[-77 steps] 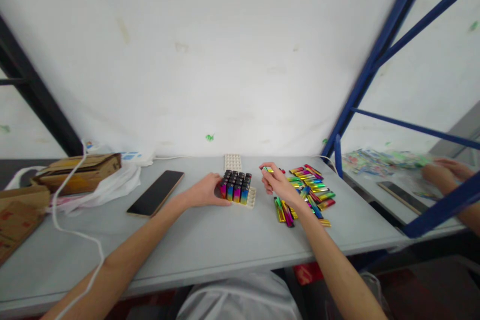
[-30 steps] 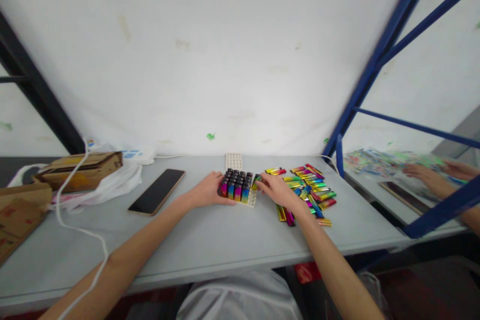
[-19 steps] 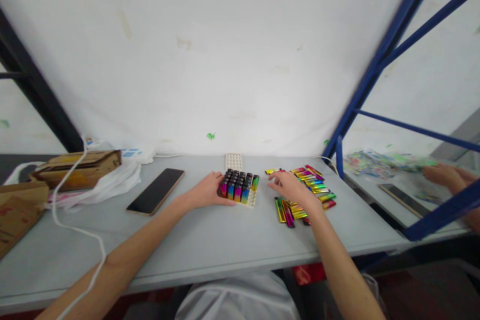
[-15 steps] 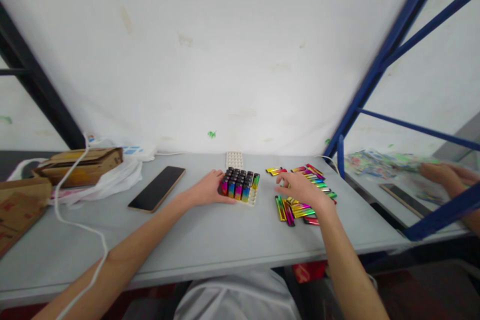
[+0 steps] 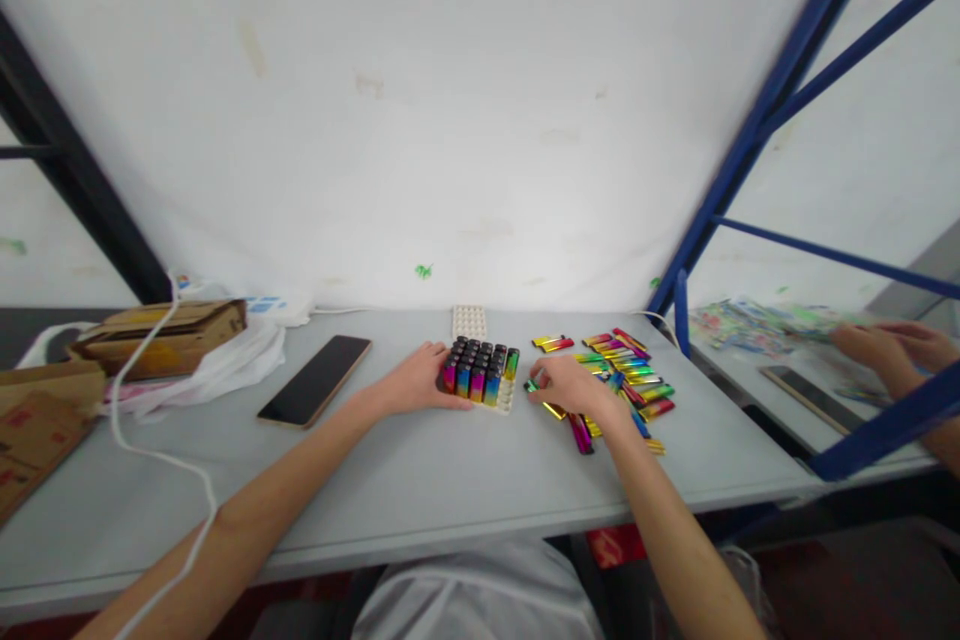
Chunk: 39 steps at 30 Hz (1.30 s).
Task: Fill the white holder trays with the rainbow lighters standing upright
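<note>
A white holed tray [image 5: 504, 399] sits mid-table, packed with several upright rainbow-coloured lighters [image 5: 475, 370]. My left hand [image 5: 415, 381] rests against the tray's left side, fingers curled on it. My right hand [image 5: 570, 388] is just right of the tray, fingers pinched on one rainbow lighter [image 5: 532, 386]. A loose pile of lighters [image 5: 628, 377] lies flat behind and to the right of that hand.
A dark phone [image 5: 315, 394] lies left of the tray. A cardboard box [image 5: 161, 335], plastic bag [image 5: 217, 368] and white cable [image 5: 142, 465] fill the left. A spare white tray [image 5: 468, 321] lies by the wall. Another person's hands [image 5: 889, 350] work beyond a blue frame [image 5: 757, 110].
My right hand set a lighter upright in the tray, reached back to the loose pile, and now holds another lighter near the tray. My left hand stayed on the tray.
</note>
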Motion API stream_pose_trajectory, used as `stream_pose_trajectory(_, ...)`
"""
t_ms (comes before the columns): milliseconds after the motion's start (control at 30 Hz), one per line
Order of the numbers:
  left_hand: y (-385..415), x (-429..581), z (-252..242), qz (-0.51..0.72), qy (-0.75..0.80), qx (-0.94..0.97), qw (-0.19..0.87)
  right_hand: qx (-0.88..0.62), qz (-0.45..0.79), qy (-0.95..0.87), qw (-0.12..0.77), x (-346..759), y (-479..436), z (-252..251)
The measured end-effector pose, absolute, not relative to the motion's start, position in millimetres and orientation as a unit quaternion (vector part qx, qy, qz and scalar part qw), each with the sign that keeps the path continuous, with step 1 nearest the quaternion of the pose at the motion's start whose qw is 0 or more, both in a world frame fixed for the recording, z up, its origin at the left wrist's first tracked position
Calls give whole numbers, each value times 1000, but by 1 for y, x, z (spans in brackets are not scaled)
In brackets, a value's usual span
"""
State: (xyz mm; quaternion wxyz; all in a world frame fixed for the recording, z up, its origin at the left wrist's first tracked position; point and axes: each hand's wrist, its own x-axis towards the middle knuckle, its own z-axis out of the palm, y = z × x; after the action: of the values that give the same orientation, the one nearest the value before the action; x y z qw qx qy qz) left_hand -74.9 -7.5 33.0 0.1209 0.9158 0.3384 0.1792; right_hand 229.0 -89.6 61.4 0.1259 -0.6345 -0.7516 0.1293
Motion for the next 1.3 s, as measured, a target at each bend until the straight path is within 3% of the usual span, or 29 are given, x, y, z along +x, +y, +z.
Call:
stream_pose_trajectory(167,-8,-75,32,181,346,912,123,-612,90,-750,234,228,-84,64)
stream_pose_trajectory(267,-7,-75,31,181,345,913,119,-570,182,-724,343,227,-83,65)
stream_pose_trajectory(367,-5,-75,30,178,338,917,118,-543,275,-685,399,222,-79,61)
stream_pose_trajectory(467,-4,-75,30,175,336,918,119,-560,267,-658,427,216,-75,56)
stream_pose_trajectory(867,-7,-75,33,184,339,914,124,-588,111,-668,442,208,-81,60)
stream_pose_trajectory(1300,-5,-75,31,180,343,915,114,-592,110,-691,400,205,-81,56)
